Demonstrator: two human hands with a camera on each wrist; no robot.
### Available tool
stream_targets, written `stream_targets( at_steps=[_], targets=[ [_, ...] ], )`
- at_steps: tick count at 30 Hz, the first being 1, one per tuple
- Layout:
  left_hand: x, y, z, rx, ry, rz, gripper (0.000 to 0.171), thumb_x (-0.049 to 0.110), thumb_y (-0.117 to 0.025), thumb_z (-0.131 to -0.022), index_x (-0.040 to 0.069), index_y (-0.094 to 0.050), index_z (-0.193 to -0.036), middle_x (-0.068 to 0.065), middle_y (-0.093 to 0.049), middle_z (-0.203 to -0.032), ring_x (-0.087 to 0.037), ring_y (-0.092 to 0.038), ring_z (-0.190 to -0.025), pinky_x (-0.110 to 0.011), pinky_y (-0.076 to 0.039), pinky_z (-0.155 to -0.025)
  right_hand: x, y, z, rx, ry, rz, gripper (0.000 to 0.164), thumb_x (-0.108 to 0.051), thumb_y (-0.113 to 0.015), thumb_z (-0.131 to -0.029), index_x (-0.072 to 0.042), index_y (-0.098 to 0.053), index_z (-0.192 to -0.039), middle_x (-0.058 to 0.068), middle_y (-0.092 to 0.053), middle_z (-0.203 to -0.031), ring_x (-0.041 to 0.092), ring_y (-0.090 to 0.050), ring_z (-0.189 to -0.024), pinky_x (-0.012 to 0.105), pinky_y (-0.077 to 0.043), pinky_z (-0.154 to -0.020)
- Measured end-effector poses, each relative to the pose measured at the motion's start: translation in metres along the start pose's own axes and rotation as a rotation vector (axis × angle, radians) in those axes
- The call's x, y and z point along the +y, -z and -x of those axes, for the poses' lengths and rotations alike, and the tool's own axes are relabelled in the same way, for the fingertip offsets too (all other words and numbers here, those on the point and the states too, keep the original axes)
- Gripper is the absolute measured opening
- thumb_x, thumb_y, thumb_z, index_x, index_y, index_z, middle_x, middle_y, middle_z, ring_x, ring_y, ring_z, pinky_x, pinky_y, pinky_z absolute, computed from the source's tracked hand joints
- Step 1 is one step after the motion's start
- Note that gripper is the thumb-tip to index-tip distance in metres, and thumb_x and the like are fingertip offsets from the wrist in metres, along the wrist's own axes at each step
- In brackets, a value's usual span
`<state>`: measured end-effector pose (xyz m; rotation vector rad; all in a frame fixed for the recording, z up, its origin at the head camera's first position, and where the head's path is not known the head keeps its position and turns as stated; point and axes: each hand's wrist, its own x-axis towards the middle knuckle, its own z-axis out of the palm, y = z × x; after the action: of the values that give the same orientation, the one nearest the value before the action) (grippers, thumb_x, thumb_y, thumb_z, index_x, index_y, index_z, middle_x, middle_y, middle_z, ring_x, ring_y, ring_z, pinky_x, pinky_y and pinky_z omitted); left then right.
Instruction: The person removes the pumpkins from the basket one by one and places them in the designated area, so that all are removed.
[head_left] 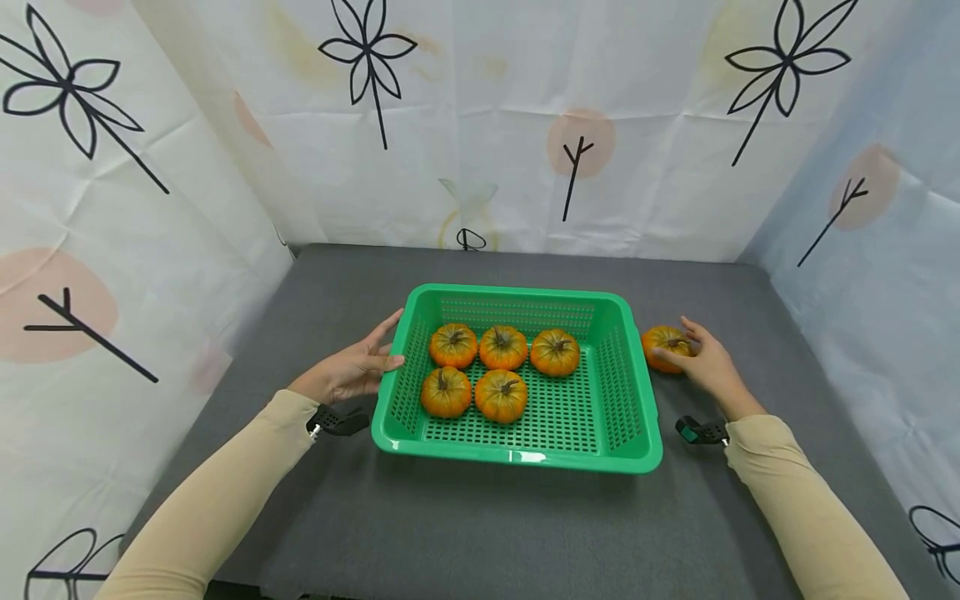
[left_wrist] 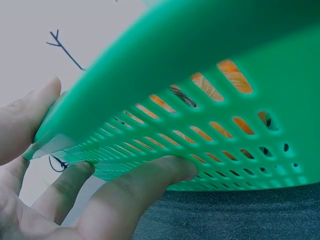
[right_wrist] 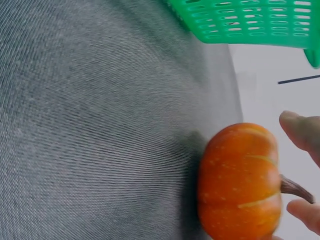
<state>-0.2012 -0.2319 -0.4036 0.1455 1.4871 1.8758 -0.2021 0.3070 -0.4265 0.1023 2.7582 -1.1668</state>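
A green plastic basket [head_left: 517,462] holds several small orange pumpkins [head_left: 502,396], grouped in its left and middle part. At its left end my left hand [head_left: 352,367] grips the rim, thumb on the edge and fingers against the slotted outer wall [left_wrist: 215,112]. Outside the right end, another pumpkin [right_wrist: 240,182] rests on the table with its brown stem [right_wrist: 296,189] up. My right hand [head_left: 708,360] is spread about this pumpkin. In the right wrist view, one fingertip stands apart above it and another is near the stem; firm contact is hard to tell.
The dark grey table [head_left: 517,529] carries the basket near its middle. White patterned cloth [head_left: 517,192] hangs behind and along both sides. A black wrist camera [head_left: 341,420] sits beneath the left hand, another black camera [head_left: 699,430] beneath the right.
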Motion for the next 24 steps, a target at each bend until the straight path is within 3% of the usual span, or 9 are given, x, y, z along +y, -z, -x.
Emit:
stream_targets(
  at_steps=[8, 18, 24],
  targets=[
    [-0.001, 0.000, -0.001, 0.014, 0.003, -0.011, 0.093, 0.001, -0.053, -0.098, 0.046, 0.007, -0.153, -0.017, -0.008, -0.162, -0.028, -0.063, -0.112, -0.053, -0.055, -0.089, -0.012, 0.017, 0.013, 0.011, 0.013, -0.052, 0.096, -0.050, -0.061, -0.092, -0.014, 0.000, -0.157, 0.028, -0.005, -0.159, 0.056, -0.018, -0.138, 0.071, -0.029, -0.103],
    [-0.002, -0.001, 0.000, 0.012, 0.005, -0.008, 0.092, 0.000, -0.051, -0.099, 0.047, 0.007, -0.152, -0.016, -0.006, -0.162, -0.030, -0.062, -0.114, -0.054, -0.054, -0.089, -0.042, 0.037, 0.039, 0.101, 0.071, -0.095, 0.091, -0.046, -0.061, -0.093, -0.020, -0.002, -0.157, 0.020, -0.005, -0.161, 0.050, -0.018, -0.142, 0.074, -0.028, -0.101],
    [-0.002, 0.000, 0.000, 0.014, 0.007, -0.006, 0.092, 0.000, -0.051, -0.098, 0.046, 0.007, -0.152, -0.017, -0.006, -0.162, -0.029, -0.063, -0.112, -0.053, -0.054, -0.089, -0.063, 0.041, 0.055, 0.136, 0.130, -0.139, 0.083, -0.043, -0.062, -0.093, -0.037, -0.007, -0.155, 0.010, -0.005, -0.163, 0.042, -0.017, -0.145, 0.072, -0.030, -0.102]
  ],
)
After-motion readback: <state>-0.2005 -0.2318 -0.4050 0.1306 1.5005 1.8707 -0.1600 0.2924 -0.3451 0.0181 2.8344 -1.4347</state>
